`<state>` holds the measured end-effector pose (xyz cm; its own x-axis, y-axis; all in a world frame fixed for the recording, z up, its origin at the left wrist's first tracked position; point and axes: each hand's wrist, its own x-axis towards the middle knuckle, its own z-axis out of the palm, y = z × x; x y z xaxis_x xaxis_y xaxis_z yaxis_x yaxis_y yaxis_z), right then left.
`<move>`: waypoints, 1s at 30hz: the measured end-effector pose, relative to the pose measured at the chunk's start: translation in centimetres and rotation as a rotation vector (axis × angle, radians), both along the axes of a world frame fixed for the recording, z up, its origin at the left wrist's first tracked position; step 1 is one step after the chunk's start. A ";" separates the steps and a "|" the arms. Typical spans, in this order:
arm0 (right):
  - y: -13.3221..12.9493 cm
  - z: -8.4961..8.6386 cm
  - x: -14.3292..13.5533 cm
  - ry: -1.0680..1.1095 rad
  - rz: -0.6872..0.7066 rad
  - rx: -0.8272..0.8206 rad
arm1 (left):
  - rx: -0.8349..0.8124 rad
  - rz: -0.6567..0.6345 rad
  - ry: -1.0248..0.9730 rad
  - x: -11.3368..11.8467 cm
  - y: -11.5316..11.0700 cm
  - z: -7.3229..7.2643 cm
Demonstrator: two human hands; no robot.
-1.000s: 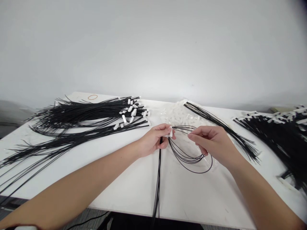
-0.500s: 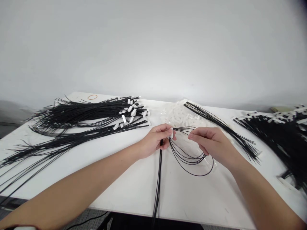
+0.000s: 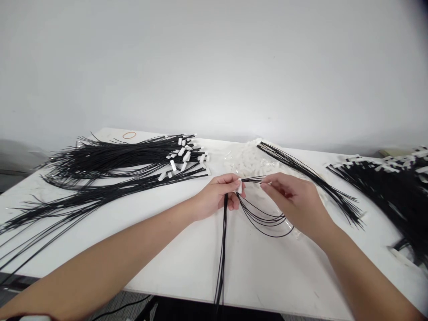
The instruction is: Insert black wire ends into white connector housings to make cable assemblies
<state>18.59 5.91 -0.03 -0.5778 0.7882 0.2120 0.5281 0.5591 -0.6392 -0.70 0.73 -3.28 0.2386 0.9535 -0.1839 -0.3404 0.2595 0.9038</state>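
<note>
My left hand [image 3: 223,191] is closed on a small white connector [image 3: 240,185], pinched between thumb and fingers. Thin black wires [image 3: 262,219] run from the connector and curve round in loops to my right. A separate bundle of black wires [image 3: 221,249] hangs down from the same hand past the table's front edge. To the right of the connector, my right hand [image 3: 289,196] pinches black wires close to the connector. Its fingertips partly hide the wires there.
On the left lies a big pile of black wires [image 3: 123,158] with white connectors. A clear bag of white connectors [image 3: 249,156] is behind my hands, a loose wire bundle [image 3: 301,174] beside it. More wires [image 3: 381,191] fill the right. A rubber band [image 3: 129,135] lies at the back.
My right hand has shifted slightly left toward the connector, and the wire loops have become smaller. My left hand keeps its grip in nearly the same place.
</note>
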 end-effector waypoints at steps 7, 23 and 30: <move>0.2 -2.4 -0.1 0.009 0.089 0.447 | -0.020 -0.052 -0.012 -0.1 0.0 0.1; -0.1 -2.3 -0.6 0.043 0.066 0.443 | -0.041 -0.064 -0.041 -0.1 0.0 0.1; -0.2 0.4 0.0 0.140 -0.037 -0.456 | -0.064 -0.032 -0.070 -0.1 0.0 0.4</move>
<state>18.62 5.76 0.32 -0.5386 0.8381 -0.0866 0.4338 0.1877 -0.8813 -0.79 0.72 -2.91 0.2830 0.9321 -0.2262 -0.3928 0.3278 0.8592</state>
